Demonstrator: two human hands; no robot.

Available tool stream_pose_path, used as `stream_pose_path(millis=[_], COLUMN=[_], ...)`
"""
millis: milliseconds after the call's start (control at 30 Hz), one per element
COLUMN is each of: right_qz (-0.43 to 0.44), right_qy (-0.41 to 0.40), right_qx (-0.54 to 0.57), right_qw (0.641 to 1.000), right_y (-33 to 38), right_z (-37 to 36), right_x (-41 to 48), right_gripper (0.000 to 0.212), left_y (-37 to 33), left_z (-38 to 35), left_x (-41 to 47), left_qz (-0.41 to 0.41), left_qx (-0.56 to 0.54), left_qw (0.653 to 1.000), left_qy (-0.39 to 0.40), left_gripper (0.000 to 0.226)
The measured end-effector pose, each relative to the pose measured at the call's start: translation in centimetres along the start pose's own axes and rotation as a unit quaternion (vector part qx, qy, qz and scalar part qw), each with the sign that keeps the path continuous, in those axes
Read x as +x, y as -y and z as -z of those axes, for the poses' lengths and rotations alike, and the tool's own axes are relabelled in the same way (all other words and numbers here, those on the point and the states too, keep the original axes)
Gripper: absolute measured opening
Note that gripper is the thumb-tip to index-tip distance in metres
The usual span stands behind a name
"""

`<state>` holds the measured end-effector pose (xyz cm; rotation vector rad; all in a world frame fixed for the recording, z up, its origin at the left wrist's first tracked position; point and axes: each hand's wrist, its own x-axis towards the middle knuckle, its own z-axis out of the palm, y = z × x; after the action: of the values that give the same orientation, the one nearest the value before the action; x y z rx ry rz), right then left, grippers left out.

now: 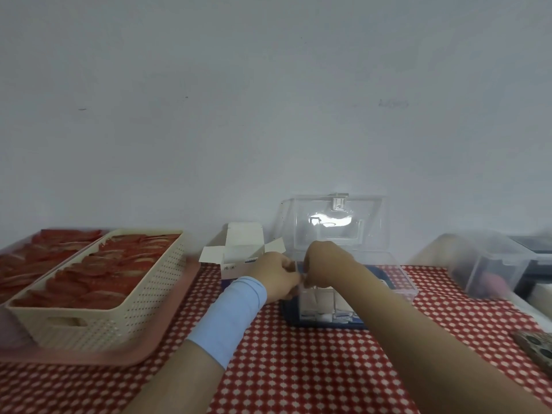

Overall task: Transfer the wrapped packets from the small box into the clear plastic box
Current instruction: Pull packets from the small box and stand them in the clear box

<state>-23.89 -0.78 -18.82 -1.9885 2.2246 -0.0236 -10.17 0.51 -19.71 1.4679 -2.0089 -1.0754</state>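
Note:
A small white cardboard box point(239, 255) with its flaps open stands at the back of the table. Right of it sits the clear plastic box point(400, 282), its lid point(337, 222) tilted up against the wall. Several white wrapped packets point(322, 306) stand inside its front part. My left hand point(277, 276), with a light blue wrist sleeve, and my right hand point(319, 264) meet over the clear box's left rim. Their fingertips pinch something small and white between them, apparently a packet; it is mostly hidden.
A cream perforated basket point(125, 312) full of red packets sits on a pink tray point(167, 339) at the left, with more red packets behind. A blurred clear container point(490, 264) stands at the right, a patterned object point(534, 345) near the right edge. A red checked cloth point(298, 369) covers the table.

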Motion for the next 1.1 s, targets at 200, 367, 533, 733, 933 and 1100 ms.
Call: stream_pose_path(millis=[200,367,533,733,933,1100], right_qz=[0.008,-0.018,0.006,0.044,0.073,0.090], right_qy=[-0.012,-0.037,0.022,0.047,0.047,0.066], right_qx=[0.024,0.020,0.003,0.006,0.062,0.062], right_qw=[1.000,0.999,1.000,0.998,0.994,0.992], right_y=[-0.3,-2.7,-3.4,-3.6,-4.4,-4.5], right_z=[1.4,3.4,3.2,2.5,3.0,2.6], right_x=[-0.5,-0.7,-1.8,-2.2,-2.5,-2.7], right_gripper=[0.023,0.015,0.023,0.019,0.031,0.035], left_y=[-0.5,-1.8,-3.8,-4.4,-4.4,-4.6], left_z=[0.6,2.3,1.5,0.1,0.0,-0.3], left_x=[-0.6,-1.7,-2.9,-2.2,-1.6,-1.3], left_qz=[0.004,-0.037,-0.153,-0.179,-0.168,-0.158], left_qx=[0.026,0.124,0.194,0.287,0.362,0.397], left_qw=[1.000,0.991,0.964,0.939,0.913,0.899], left_qy=[0.008,-0.019,-0.093,0.061,0.082,0.094], left_gripper=[0.024,0.027,0.026,0.032,0.041,0.047])
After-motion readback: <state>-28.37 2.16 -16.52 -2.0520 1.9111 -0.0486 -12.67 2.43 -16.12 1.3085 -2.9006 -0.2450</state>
